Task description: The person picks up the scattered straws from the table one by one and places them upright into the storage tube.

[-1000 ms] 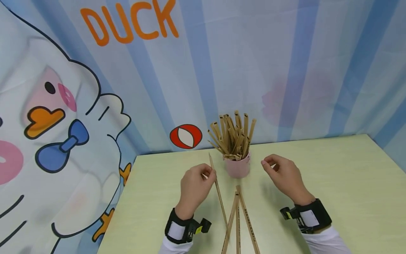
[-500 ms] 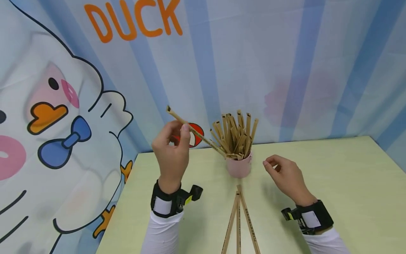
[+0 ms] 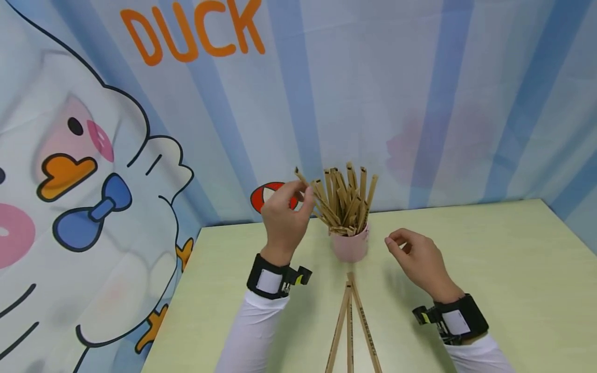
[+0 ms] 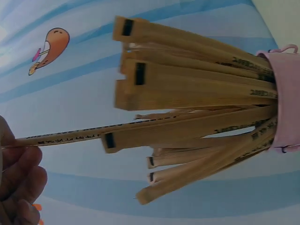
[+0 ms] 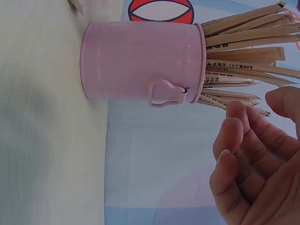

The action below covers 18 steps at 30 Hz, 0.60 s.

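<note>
My left hand (image 3: pixel 285 220) pinches a paper-wrapped drinking straw (image 4: pixel 65 136) between thumb and fingers, at the left of the pink pail (image 3: pixel 350 248). In the left wrist view this straw runs in among the bunch of wrapped straws (image 4: pixel 197 86) standing in the pail; its far end is hidden behind them. My right hand (image 3: pixel 420 263) hovers over the table to the right of the pail, fingers loosely curled, holding nothing. The right wrist view shows it apart from the pail, which has a small side handle (image 5: pixel 161 101).
Three more wrapped straws (image 3: pixel 338 326) lie fanned out on the pale table (image 3: pixel 513 269) in front of the pail, their far ends close together. Behind the table hangs a blue striped cloth (image 3: pixel 364 77) with a duck print.
My left hand lifted the straw off the table, swung it up and left, then brought it right to the pail, its lower end now among the others. The right hand stayed still.
</note>
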{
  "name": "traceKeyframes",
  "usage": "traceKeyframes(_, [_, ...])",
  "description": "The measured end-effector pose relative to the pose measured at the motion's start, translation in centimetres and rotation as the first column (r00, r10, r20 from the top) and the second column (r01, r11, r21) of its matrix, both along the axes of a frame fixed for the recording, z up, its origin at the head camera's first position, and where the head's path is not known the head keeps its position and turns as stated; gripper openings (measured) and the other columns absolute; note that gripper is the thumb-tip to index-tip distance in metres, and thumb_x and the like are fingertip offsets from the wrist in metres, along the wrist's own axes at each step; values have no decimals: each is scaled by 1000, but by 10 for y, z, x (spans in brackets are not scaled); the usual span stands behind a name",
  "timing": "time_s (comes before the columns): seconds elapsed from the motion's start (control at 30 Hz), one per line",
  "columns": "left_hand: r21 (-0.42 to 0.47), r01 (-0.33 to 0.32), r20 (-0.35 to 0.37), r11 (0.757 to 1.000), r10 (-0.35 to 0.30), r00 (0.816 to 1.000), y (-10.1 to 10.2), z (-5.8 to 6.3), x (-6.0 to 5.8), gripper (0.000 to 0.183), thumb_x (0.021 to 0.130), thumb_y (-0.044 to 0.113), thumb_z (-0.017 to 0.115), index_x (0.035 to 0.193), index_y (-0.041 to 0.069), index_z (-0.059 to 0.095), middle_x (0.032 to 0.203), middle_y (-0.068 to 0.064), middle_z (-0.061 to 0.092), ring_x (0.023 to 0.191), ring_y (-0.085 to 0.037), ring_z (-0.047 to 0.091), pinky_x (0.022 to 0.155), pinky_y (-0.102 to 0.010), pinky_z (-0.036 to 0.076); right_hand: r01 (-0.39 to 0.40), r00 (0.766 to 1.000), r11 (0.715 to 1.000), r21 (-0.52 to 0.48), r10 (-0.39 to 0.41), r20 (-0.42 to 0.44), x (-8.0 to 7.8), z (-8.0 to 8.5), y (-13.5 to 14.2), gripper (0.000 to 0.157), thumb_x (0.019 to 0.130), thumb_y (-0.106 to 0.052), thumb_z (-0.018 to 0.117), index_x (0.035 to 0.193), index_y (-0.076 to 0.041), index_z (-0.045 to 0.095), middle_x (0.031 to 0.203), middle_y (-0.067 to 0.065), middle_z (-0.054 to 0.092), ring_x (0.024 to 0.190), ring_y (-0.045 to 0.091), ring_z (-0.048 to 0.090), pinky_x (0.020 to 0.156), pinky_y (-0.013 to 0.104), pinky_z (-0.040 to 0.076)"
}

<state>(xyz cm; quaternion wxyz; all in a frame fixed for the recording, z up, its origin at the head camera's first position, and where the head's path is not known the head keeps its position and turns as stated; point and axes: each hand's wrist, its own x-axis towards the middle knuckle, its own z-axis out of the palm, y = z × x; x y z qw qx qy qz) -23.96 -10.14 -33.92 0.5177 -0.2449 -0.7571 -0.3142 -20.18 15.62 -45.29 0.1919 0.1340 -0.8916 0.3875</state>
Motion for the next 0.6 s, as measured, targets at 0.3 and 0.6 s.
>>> traceKeyframes(0.3, [-226,-64,153,972,100,983,13,-22,-11,19,88,29,60,80,14,69,79,0,56,75,-15,52,55,-25,42,0,1000,1000,-1,0,1,0,-1,-1,34,93,-41,50,97,-12,67,82,1,66,59,11,52,49,32,41])
traceKeyframes(0.6, [-321,-28,287,947,125,950,21,-39,-14,16,85,27,63,75,16,67,80,-1,49,80,-18,47,70,-30,39,-15,1000,1000,-9,15,-2,-1,-1,-2,32,93,-39,51,98,-12,67,83,2,66,61,11,54,52,33,42])
